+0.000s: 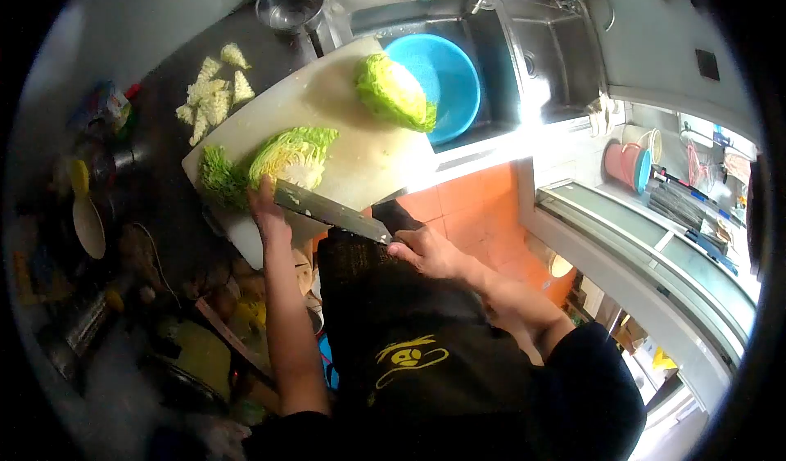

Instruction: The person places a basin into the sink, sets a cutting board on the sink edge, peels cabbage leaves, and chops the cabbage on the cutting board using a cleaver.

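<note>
A cut cabbage piece lies on the cutting board, left of centre. The left hand touches its lower edge; whether it pinches, I cannot tell. The right hand, mid-frame, is wrapped around the knife. Larger cabbage sits upper centre, beside a blue basin.

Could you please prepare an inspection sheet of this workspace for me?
Surface: pale cutting board on a dark counter.
Items in use: knife close by the cut cabbage; another cabbage piece partly overlaps the blue basin in view.
Clutter: pale cut scraps and a metal pot on the counter.
Hands: left hand at the cut cabbage; right hand grips the knife.
Cables: thin cord-like curve at image left; too dark to confirm.
Surroundings: sink, orange floor tiles.
</note>
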`<act>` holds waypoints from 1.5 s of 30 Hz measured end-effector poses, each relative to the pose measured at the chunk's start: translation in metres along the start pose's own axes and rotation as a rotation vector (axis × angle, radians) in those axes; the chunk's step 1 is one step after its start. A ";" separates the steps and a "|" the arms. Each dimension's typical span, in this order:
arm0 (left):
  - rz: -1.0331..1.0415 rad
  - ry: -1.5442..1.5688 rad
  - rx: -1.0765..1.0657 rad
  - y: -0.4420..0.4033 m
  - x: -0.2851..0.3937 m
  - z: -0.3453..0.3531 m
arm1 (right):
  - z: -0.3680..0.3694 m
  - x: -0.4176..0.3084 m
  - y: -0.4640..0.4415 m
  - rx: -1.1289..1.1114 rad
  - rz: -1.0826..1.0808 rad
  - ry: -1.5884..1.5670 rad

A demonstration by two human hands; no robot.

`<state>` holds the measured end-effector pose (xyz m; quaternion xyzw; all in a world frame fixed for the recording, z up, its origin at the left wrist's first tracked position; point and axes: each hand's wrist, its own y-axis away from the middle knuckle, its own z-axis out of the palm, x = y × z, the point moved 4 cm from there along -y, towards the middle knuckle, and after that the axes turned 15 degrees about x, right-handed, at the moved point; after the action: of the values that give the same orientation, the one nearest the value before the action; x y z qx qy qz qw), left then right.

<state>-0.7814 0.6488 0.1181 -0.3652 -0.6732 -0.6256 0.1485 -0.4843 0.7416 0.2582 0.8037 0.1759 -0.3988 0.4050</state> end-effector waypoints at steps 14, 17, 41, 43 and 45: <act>0.140 -0.037 0.033 -0.013 -0.009 -0.002 | 0.017 0.009 -0.009 -0.013 0.071 -0.027; 0.120 -0.096 0.173 -0.007 -0.014 -0.003 | 0.027 0.018 -0.016 0.014 0.089 -0.016; 0.101 0.020 -0.043 0.049 -0.011 0.009 | 0.001 0.091 0.000 -0.003 0.334 -0.158; 0.108 -0.074 -0.019 0.061 -0.007 0.017 | -0.003 0.101 0.004 0.052 0.336 -0.147; 0.102 0.035 -0.089 0.034 -0.026 0.009 | -0.006 0.110 0.005 0.094 0.321 -0.136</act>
<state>-0.7381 0.6475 0.1240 -0.3942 -0.6224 -0.6530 0.1756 -0.4103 0.7386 0.1765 0.8107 -0.0013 -0.3903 0.4363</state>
